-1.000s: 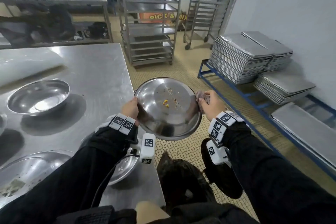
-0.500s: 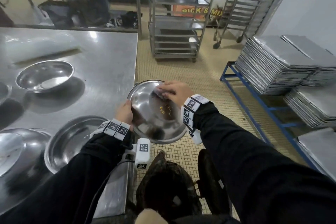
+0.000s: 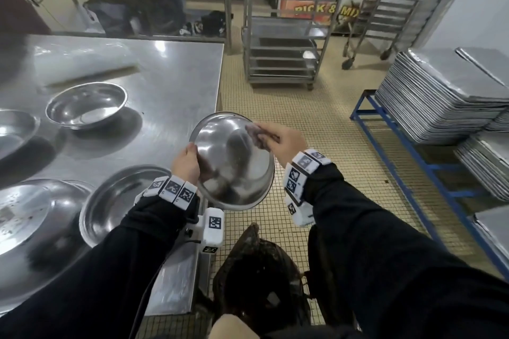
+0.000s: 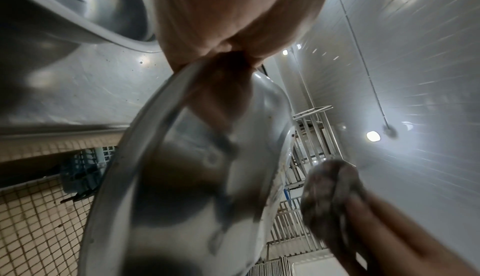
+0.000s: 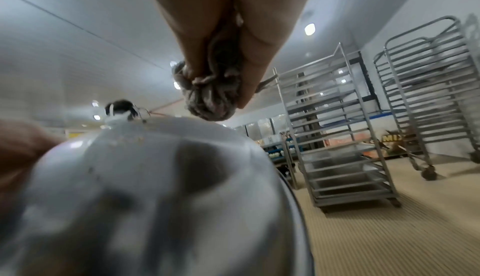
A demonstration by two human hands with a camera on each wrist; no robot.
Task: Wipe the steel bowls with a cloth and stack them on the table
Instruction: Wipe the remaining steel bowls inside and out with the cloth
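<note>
Nearest, below both hands, a dark bin bag [image 3: 256, 278] on the tiled floor. Just above it, held up off the table edge between the hands, the steel bowl [image 3: 234, 162], tilted with its hollow facing up and toward the body. Left hand [image 3: 186, 164] clamped on the near-left rim, thumb inside, fingers presumably behind the wall, though the left wrist view is too blurred to be sure. Right hand [image 3: 278, 140] at the far-right rim, fingers bunched tight round a wadded grey cloth [image 3: 257, 136], the wad touching or just off the rim. A few crumbs stuck near the rim in the right wrist view.

Likely light, rigid and thin-walled; smooth and probably slick, more so if greasy. Best taken by the rolled rim, thumb in and fingers out, since the curved wall offers no purchase. Not fragile, but noisy and prone to dent if dropped. Cloth soft and limp, fit to be pressed flat into the curve.

Left of the left hand, on the steel table [image 3: 170, 85], a shallow bowl [image 3: 115, 206] close by, a larger soiled one [image 3: 35, 217] beyond it, and farther off a deeper bowl [image 3: 85, 104]. Nothing stacked yet.
</note>
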